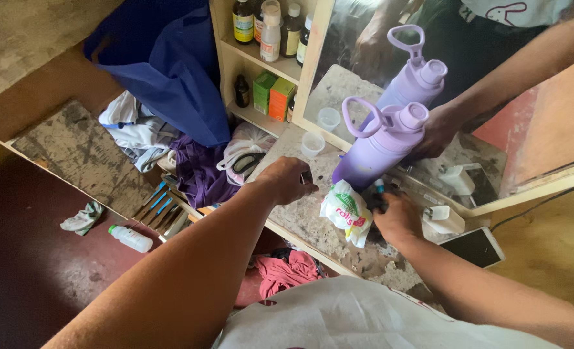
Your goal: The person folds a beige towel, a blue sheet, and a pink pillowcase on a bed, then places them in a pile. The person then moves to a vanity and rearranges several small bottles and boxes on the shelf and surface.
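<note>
Head view, looking down over a worn, speckled stone table (313,223) that stands against a wood-framed mirror (493,152).

Left hand (288,179): curled into a loose fist above the table edge, fingers closed on something small; a sliver of it shows at the knuckles, but what it is cannot be told. The hand is held clear of the surface, probably to keep the small item free of the clutter.

Right hand (398,218): palm down, fingers bent over a dark object (376,201) at the foot of the bottle. Whether it grips the object or only presses on it cannot be told. A crumpled white plastic wrapper with green and red print (346,212) lies just beside this hand, touching the bottle's base.

Lilac plastic water bottle with a loop carry handle and a screw cap (382,141): it stands on the table between the two hands, close to the mirror and leaning slightly that way. Cap on, body matt and opaque, so no fill level can be read. Its reflection sits directly behind it, which gives the look of two bottles.

Nearby: two small clear plastic cups (313,143) on the table, a white phone charger plug (443,220) by the mirror frame, and a smartphone lying face up (475,247) at the table's right end. Brown medicine bottles (243,21) stand on the wooden shelf above.
</note>
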